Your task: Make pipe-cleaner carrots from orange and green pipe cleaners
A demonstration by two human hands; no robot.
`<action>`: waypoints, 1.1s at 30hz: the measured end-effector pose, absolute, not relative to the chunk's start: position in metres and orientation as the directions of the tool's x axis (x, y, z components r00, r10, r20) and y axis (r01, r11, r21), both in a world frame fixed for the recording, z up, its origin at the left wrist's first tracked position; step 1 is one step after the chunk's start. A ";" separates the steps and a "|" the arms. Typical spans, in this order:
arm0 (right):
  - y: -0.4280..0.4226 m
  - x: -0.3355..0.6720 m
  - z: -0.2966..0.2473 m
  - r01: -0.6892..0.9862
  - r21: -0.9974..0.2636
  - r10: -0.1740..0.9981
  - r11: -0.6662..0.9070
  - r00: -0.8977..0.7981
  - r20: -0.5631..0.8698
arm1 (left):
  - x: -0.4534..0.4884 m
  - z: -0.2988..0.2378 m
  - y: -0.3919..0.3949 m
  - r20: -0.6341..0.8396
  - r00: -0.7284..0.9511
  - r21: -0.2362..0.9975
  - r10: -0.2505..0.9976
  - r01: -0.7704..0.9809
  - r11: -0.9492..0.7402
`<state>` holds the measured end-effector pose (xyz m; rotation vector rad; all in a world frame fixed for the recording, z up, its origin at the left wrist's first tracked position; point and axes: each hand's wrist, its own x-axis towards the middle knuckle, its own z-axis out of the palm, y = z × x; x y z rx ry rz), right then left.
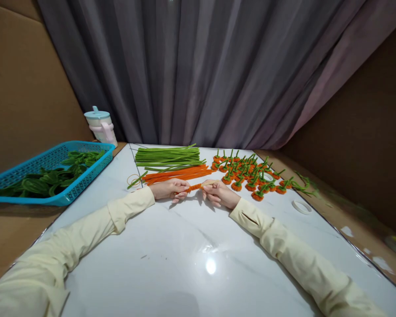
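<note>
Between my hands stretches an orange pipe cleaner (194, 188), wound into a tight coil. My left hand (168, 189) pinches its left end, and my right hand (219, 193) is closed around the right end. Whether something runs inside the coil is hidden by my fingers. Just behind the hands lies a loose bundle of straight orange pipe cleaners (181, 173). Beyond it is a thick stack of green pipe cleaners (166, 156). To the right stand many small orange pipe-cleaner pieces with green stems (236, 186), grouped together on the white table (185, 255).
A blue basket (62, 199) with green looped pipe-cleaner leaves (36, 184) sits at the left. Behind it stands a lidded cup (100, 125). A white ring, perhaps a tape roll (301, 207), lies at the right. A grey curtain (185, 75) hangs behind the table.
</note>
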<state>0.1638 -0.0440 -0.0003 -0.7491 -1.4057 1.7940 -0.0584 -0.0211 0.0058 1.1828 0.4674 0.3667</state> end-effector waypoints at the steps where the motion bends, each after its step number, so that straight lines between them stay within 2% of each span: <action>1: -0.043 0.163 -0.001 -0.190 -0.972 0.829 -0.137 -0.559 -0.008 | -0.058 0.006 -0.021 -0.151 0.841 0.942 0.520 -0.036 0.333; 9: -0.038 0.165 -0.006 -0.198 -0.970 0.862 -0.141 -0.507 -0.022 | -0.052 0.004 -0.024 -0.102 0.745 0.959 0.659 -0.101 0.263; 13: -0.038 0.164 -0.006 -0.200 -0.970 0.869 -0.138 -0.494 -0.022 | -0.048 0.002 -0.027 -0.055 0.651 0.984 0.757 -0.092 0.151; 16: -0.039 0.163 -0.007 -0.203 -0.972 0.880 -0.122 -0.474 -0.011 | -0.046 0.001 -0.029 0.025 0.581 0.999 0.814 -0.044 0.000; 20: -0.039 0.161 -0.009 -0.208 -0.973 0.895 -0.098 -0.445 0.005 | -0.045 0.004 -0.033 0.119 0.581 0.972 0.805 0.095 -0.213; 28: -0.041 0.161 -0.005 -0.181 -0.978 0.894 -0.104 -0.448 -0.012 | -0.046 0.002 -0.034 0.120 0.632 0.922 0.766 0.214 -0.321; 30: -0.042 0.161 -0.004 -0.173 -0.979 0.894 -0.105 -0.448 -0.017 | -0.046 0.001 -0.034 0.183 0.605 0.872 0.775 0.264 -0.412; 33: -0.043 0.161 -0.002 -0.166 -0.981 0.896 -0.104 -0.443 -0.020 | -0.045 0.000 -0.034 0.352 0.554 0.757 0.754 0.306 -0.578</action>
